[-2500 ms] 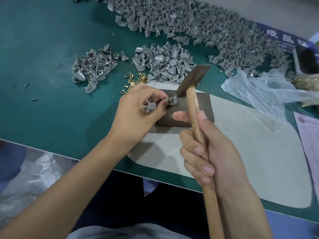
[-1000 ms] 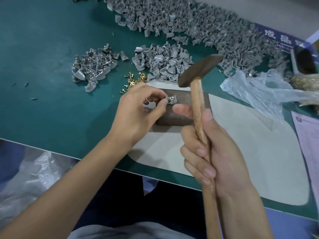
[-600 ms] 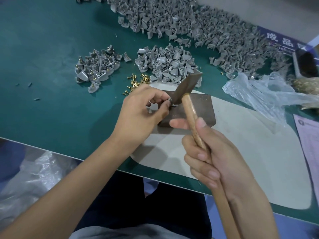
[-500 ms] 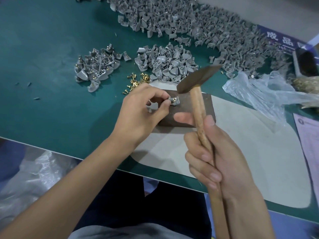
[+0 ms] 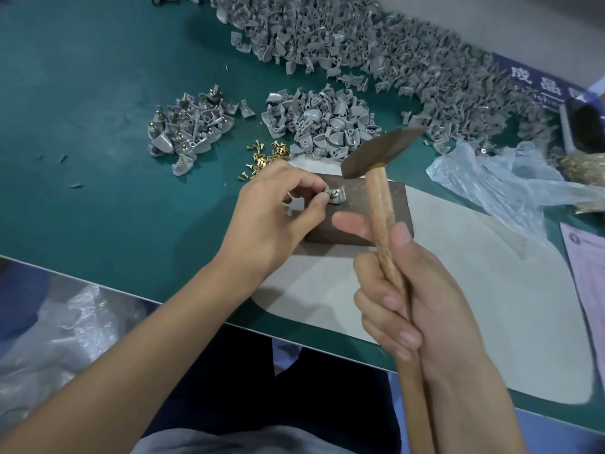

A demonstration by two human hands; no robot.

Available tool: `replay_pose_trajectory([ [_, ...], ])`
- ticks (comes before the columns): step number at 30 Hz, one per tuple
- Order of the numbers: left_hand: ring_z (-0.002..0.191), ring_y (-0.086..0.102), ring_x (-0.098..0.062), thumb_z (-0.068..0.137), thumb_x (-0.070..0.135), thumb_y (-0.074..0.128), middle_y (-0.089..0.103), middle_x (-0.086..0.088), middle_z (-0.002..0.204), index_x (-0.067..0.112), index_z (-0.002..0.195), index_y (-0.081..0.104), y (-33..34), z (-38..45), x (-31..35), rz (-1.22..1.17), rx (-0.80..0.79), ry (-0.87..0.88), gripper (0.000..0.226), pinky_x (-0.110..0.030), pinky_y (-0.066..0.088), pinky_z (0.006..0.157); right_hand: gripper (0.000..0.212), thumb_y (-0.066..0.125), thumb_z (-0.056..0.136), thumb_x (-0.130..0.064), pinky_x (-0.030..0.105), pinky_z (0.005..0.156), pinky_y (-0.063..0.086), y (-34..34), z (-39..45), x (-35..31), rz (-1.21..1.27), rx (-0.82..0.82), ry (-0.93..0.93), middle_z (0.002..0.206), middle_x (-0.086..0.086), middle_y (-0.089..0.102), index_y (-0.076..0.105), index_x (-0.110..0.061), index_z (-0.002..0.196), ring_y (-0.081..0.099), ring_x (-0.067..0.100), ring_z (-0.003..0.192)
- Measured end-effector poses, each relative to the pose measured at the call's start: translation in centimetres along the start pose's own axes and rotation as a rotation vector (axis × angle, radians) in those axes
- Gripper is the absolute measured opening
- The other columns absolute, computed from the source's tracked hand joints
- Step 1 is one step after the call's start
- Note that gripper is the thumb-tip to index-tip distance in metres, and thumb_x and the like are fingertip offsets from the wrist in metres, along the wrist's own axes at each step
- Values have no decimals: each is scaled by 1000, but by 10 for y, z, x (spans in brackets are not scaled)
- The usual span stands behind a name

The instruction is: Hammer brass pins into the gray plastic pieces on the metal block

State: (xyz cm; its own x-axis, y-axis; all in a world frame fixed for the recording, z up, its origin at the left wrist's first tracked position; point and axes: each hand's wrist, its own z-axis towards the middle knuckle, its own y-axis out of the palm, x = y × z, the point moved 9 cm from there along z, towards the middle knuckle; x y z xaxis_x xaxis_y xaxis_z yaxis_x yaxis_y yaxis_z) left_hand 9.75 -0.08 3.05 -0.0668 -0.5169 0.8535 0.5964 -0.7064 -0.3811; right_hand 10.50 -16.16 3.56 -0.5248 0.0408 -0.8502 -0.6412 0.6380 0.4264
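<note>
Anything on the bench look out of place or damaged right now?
Nothing damaged. One oddity: the right hand gripping the hammer has its forefinger stretched out over the metal block, close to the gray piece the left hand pinches.

1. Two hands: left, right.
2. One hammer.
3. One metal block.
4. Three heaps of gray pieces: small, middle, large.
5. One scatter of brass pins, too many to count.
6. One plastic bag.

A green bench carries a pale mat; beyond the mat's right part lies a crumpled clear plastic bag; a printed paper sheet lies right of the mat.
</note>
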Motion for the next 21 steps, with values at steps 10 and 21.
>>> replay_pose_trajectory([
  [10, 84, 57, -11, 91, 12, 77, 64, 0, 89, 16, 92, 75, -1, 0, -3, -29, 2, -28, 5, -17, 41, 70, 47, 49, 103, -50, 12, 31, 27, -5, 1, 7, 46, 45, 81, 58, -5, 33, 73, -13, 118, 25, 0, 31],
  [21, 84, 57, -7, 89, 14, 77, 63, 4, 88, 22, 91, 74, 0, 0, -5, -29, 7, -51, 9, -15, 41, 74, 46, 46, 104, -54, 12, 27, 28, -3, 6, 14, 199, 18, 128, 53, -5, 34, 50, -20, 74, 28, 1, 27],
])
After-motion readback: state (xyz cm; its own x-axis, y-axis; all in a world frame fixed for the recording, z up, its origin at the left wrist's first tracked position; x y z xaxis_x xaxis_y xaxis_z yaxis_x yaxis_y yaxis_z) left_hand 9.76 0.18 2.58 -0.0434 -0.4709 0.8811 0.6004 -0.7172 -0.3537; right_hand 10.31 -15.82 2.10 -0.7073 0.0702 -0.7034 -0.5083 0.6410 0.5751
